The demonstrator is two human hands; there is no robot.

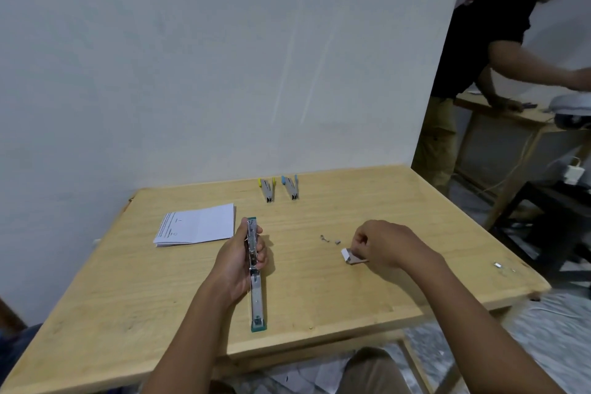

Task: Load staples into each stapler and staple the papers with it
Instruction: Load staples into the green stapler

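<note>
A green stapler (256, 297) lies swung fully open on the wooden table (351, 297), its two halves in one long line. My left hand (238, 261) grips its far half around the staple channel. My right hand (380, 245) pinches a small staple box (350, 257) with its white flap open, low over the table. A few loose staple bits (331, 239) lie just left of that box. A stack of printed papers (196, 225) rests to the left of the stapler. A yellow stapler (268, 189) and a blue stapler (291, 187) lie side by side at the back.
More loose staples (499, 265) lie near the table's right edge. A white wall stands right behind the table. Another person (473, 67) leans over a second wooden table (511, 115) at the far right, beside a black stool (550, 201) and cables.
</note>
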